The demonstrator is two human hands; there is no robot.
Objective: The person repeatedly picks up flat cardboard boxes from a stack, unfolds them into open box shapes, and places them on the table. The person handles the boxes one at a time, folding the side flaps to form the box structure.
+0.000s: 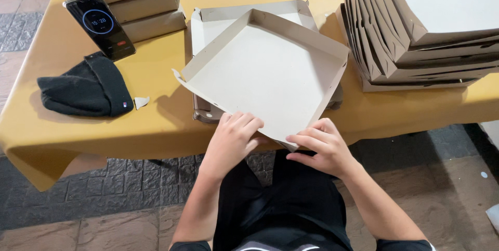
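The box, a flat grey cardboard tray with three walls raised, lies tilted over the table edge, its near corner pinched between both hands. The left hand and right hand curl half shut on that corner, apparently mid-fold; next it likely needs tucking. Left of the box lie a black beanie and a phone; right, a stack.

Left hand: palm down, fingers together and extended forward, slightly curled at the tips. Right hand: just beside it, fingers bent inward toward the left hand, thumb tucked below. Both forearms bare, converging from the elbows toward the hands; wrists roughly straight.
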